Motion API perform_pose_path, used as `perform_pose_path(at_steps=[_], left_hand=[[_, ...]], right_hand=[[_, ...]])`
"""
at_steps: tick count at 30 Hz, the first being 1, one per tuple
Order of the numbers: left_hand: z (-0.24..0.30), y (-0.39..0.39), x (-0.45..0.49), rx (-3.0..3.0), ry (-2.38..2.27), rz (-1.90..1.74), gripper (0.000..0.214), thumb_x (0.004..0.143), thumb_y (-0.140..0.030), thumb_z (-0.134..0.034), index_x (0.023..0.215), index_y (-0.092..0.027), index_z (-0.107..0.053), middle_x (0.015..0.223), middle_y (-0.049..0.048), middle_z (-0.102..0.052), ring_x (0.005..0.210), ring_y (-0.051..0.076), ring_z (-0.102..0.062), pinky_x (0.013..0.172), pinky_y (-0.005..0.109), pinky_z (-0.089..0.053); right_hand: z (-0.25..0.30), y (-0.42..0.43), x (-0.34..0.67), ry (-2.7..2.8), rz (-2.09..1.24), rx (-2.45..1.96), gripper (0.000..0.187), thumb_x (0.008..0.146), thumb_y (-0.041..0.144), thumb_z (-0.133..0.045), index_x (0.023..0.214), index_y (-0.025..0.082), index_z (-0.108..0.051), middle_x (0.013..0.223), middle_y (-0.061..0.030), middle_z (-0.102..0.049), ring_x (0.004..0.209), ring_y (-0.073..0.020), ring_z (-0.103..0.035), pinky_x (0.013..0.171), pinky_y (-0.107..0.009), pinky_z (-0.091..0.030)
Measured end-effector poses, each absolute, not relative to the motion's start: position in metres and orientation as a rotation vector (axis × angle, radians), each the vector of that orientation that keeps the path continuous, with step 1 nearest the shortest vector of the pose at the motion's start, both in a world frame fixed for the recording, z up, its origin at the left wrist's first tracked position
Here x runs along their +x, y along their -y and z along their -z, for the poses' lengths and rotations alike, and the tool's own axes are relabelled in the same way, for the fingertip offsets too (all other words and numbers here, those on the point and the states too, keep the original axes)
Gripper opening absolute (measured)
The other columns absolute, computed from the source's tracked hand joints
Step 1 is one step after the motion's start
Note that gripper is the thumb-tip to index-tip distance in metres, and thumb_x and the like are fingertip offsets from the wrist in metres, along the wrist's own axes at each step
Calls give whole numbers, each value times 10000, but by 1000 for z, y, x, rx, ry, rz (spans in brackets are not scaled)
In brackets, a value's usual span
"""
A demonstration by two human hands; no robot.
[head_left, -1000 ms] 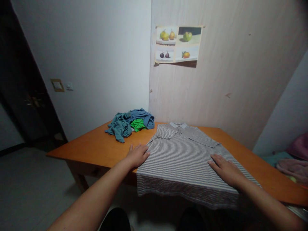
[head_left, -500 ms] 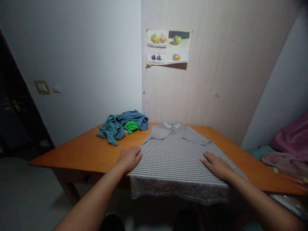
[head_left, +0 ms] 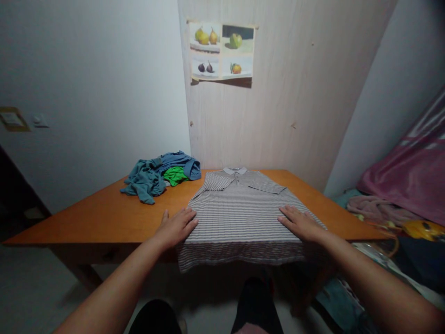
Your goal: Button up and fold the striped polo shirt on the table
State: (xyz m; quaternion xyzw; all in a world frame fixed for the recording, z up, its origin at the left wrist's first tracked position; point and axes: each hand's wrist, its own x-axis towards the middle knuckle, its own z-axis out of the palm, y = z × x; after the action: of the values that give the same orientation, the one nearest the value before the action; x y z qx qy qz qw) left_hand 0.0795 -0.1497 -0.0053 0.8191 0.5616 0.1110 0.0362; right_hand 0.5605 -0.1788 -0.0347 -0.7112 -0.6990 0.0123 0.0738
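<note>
A grey striped polo shirt [head_left: 239,208] lies spread on the wooden table, its collar toward the wall and its hem hanging over the near edge. Both short sleeves are folded inward over the body. My left hand [head_left: 177,226] rests flat at the shirt's left side edge, fingers stretched out and partly on the cloth. On the right part of the shirt lies my right hand [head_left: 299,222], palm down with its fingers extended. Neither hand grips the fabric.
At the table's [head_left: 104,218] back left is a heap of crumpled clothes [head_left: 146,178] in teal, blue and green. Beyond the right edge are a pink cloth [head_left: 406,171] and assorted items. A fruit picture sheet [head_left: 221,52] hangs on the wall.
The view has turned right and tilted down a little, so everything appears shifted left and up. Both hands stay flat at the shirt's sides; the shirt lies as before.
</note>
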Motion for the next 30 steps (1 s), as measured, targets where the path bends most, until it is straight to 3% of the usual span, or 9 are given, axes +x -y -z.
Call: perform_pose_path(at_steps=[6, 13, 15, 17, 20, 25, 30], left_hand=[[14, 150, 74, 2516, -1758, -360, 560, 988, -553, -325, 1459, -296, -487, 1576, 83, -397, 1472, 324, -325, 1129, 743, -56], [12, 153, 71, 2538, -1744, -534, 502, 952, -563, -414, 1311, -279, -619, 1450, 97, -568, 1362, 331, -483, 1145, 713, -82], [12, 157, 69, 2559, -1725, -636, 450, 951, -531, -434, 1246, -268, -648, 1364, 87, -640, 1282, 311, -554, 1163, 668, -129], [16, 165, 68, 2590, -1686, -844, 405, 957, -492, -436, 1185, -242, -659, 1262, 88, -689, 1201, 278, -598, 1155, 553, -269], [31, 183, 68, 2578, -1696, -1264, 355, 956, -451, -449, 1118, -203, -644, 1135, 120, -694, 1097, 267, -614, 1010, 409, -439], [61, 216, 64, 2475, -1871, -1554, 316, 908, -441, -552, 1116, -206, -592, 1070, 134, -666, 1054, 308, -593, 972, 455, -433], [78, 233, 57, 2139, -1899, -1630, 398, 838, -526, -623, 1067, -203, -575, 1068, 131, -642, 1057, 314, -598, 976, 453, -451]], right_hand=[[37, 195, 573, 2009, 37, -2201, 693, 972, 659, -239, 1515, 276, -436, 1601, -83, -354, 1480, -327, -290, 1160, -648, -203], [37, 217, 571, 1989, 85, -2107, 635, 981, 622, -276, 1450, 266, -515, 1554, -98, -434, 1454, -317, -347, 1155, -670, -165], [38, 225, 577, 1949, 104, -2036, 586, 973, 588, -329, 1383, 252, -580, 1495, -101, -513, 1419, -321, -404, 1155, -649, -203], [41, 236, 584, 1839, 135, -1913, 538, 961, 542, -371, 1295, 219, -643, 1418, -112, -588, 1367, -304, -474, 1157, -559, -286], [52, 254, 590, 1490, 247, -1743, 496, 955, 486, -368, 1203, 183, -673, 1300, -131, -657, 1249, -266, -568, 1103, -414, -396], [81, 277, 589, 889, 332, -1718, 494, 885, 545, -472, 1109, 146, -660, 1092, -160, -679, 1007, -286, -625, 936, -414, -494], [101, 284, 591, 685, -87, -1630, 547, 796, 618, -605, 1071, 146, -644, 968, -117, -698, 880, -272, -656, 827, -391, -540]])
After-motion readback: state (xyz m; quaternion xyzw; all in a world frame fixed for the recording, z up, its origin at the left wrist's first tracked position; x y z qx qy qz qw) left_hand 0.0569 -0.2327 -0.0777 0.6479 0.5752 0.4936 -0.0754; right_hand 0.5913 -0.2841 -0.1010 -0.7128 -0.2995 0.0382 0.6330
